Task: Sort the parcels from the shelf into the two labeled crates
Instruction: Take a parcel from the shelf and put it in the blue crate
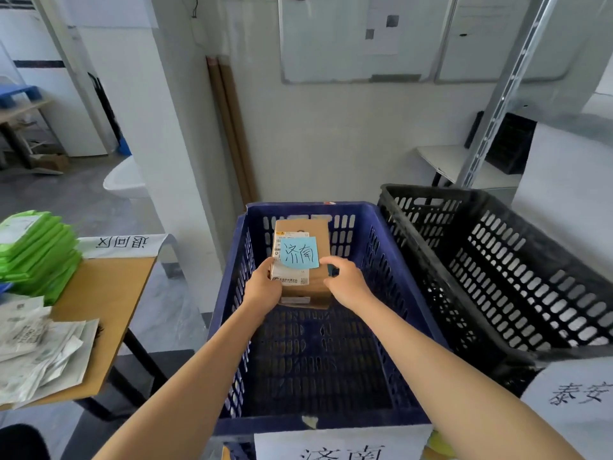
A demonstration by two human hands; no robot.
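Brown cardboard parcel box (311, 287), label and light-blue sticky note (300, 254) facing up, is inside the dark-blue slotted plastic crate (311, 208), in its far half. Its long axis runs from the crate's near wall to its far wall. The left hand (263, 283) grips its left edge and the right hand (345, 280) its right edge. Gaps show to both side walls, and open floor shows in the crate's near half.

Arms extended; left hand (263, 287), right hand (345, 282) grip parcel (318, 287).
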